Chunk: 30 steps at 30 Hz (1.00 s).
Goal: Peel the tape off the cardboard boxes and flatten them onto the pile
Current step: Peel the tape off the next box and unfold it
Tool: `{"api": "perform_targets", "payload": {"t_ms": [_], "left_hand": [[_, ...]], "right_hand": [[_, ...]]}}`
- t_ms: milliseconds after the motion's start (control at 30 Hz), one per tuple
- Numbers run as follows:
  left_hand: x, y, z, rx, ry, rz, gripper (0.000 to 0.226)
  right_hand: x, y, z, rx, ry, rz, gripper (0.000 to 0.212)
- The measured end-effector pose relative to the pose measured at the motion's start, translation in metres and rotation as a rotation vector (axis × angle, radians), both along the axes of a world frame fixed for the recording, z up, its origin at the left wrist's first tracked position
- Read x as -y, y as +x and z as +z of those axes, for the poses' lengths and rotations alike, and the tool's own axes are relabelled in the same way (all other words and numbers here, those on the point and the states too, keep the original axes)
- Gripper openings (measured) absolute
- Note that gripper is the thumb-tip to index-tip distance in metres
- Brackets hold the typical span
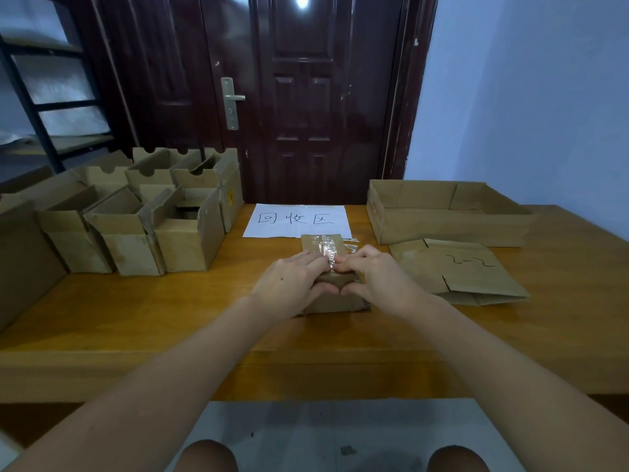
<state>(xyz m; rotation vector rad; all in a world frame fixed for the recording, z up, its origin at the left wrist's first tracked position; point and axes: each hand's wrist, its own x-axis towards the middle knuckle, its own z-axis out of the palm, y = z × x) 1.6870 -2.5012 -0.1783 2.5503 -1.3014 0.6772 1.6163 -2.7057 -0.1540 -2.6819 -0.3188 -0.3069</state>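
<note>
Head view: the left hand [292, 282] and right hand [374, 277] meet over a small cardboard box [335, 299] at the middle of the wooden table [170, 318]. Both hands curl round the box, thumbs touching at its near face, while the fingertips gather on the clear tape [328, 248] that runs along the box top. The right hand's fingertips seem to pinch or pick at the tape's near end; whether an edge is lifted yet is too small to tell.

The step in hand looks like the start of peeling. The next move likely calls for the left hand to brace the box while the right draws the strip away toward the far end, low and steady so that it does not tear.

Just beyond the box lies a white paper sign [296, 220] with handwritten characters. To the right, near the box, sits a flattened box [469, 277] marked in pen, the pile so far, with a shallow cardboard tray [449, 223] behind it. To the left stands a cluster of open boxes [143, 226], apparently waiting their turn.
</note>
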Motion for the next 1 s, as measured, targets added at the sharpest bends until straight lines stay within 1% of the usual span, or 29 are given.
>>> {"api": "perform_targets", "payload": {"t_ms": [33,133,167,200,267,300,333,433,567,700,800,833,933,1000], "left_hand": [[-0.001,-0.003,0.002,-0.03,0.028,0.004,0.055],[-0.007,-0.01,0.008,-0.172,0.136,0.05,0.074],[-0.01,-0.012,0.009,-0.176,0.15,0.028,0.073],[-0.013,-0.013,0.009,-0.127,0.141,-0.025,0.065],[-0.019,-0.014,0.003,0.063,0.126,-0.131,0.036],[-0.02,-0.015,0.002,0.128,0.119,-0.141,0.027],[-0.02,-0.016,0.0,0.164,0.112,-0.136,0.024],[-0.015,-0.02,-0.003,0.207,0.079,-0.116,0.024],[-0.01,-0.019,-0.005,0.23,0.043,-0.097,0.019],[-0.005,-0.021,-0.009,0.238,0.054,-0.042,0.029],[-0.003,-0.023,-0.01,0.197,0.034,-0.011,0.033],[-0.002,-0.024,-0.01,0.188,0.017,-0.002,0.033],[0.002,-0.03,-0.011,0.135,-0.089,0.009,0.028],[0.004,-0.032,-0.012,0.122,-0.131,0.015,0.018]], "right_hand": [[0.0,0.0,0.0,-0.001,-0.004,-0.005,0.051],[-0.001,0.0,0.0,0.002,-0.01,-0.012,0.052],[-0.001,0.0,0.001,0.004,-0.009,-0.014,0.052],[-0.001,0.001,0.001,0.004,-0.008,-0.017,0.051],[0.0,0.002,0.001,0.005,-0.017,-0.022,0.049],[-0.001,0.002,0.001,0.003,-0.026,-0.023,0.049],[-0.001,0.002,0.001,0.001,-0.034,-0.023,0.049],[-0.001,0.001,0.002,-0.01,-0.036,-0.022,0.05],[-0.002,0.0,0.003,-0.021,-0.043,-0.026,0.052],[-0.004,-0.005,0.005,-0.045,-0.082,-0.036,0.059],[-0.007,-0.009,0.008,-0.045,-0.134,-0.056,0.063],[-0.009,-0.01,0.008,-0.027,-0.157,-0.059,0.06],[-0.014,-0.013,0.007,0.081,-0.257,-0.016,0.038],[-0.015,-0.015,0.004,0.133,-0.253,0.003,0.029]]}}
